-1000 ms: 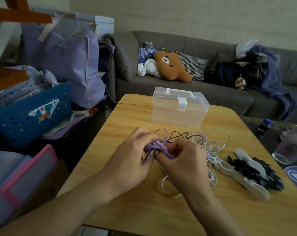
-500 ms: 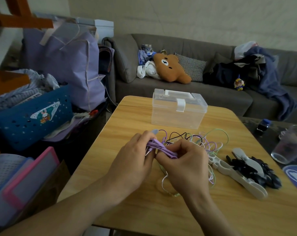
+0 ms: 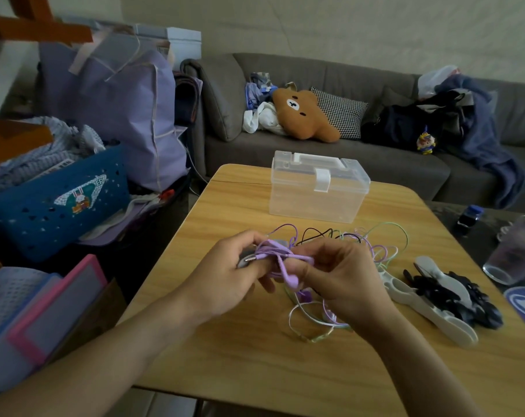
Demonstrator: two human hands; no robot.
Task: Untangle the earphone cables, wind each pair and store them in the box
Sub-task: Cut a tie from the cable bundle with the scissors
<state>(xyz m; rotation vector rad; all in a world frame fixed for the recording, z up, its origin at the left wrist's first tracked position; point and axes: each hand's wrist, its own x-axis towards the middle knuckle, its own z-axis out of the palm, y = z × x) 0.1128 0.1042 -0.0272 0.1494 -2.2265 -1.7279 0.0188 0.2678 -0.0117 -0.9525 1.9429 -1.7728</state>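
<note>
Risk: purple earphone bundle [image 3: 277,258] springs loose or snags the tangled cables [image 3: 372,248] trailing right if pulled hard. Left hand [image 3: 225,284] grips it, right hand [image 3: 342,281] pinches its cable, above the table [image 3: 225,356], near of the closed box [image 3: 317,188]. Long axis left-right, jack plug pointing left.

On the blue basket [image 3: 56,203] a sticker seems to carry the letters "EP"; nothing else here reads clearly.
</note>
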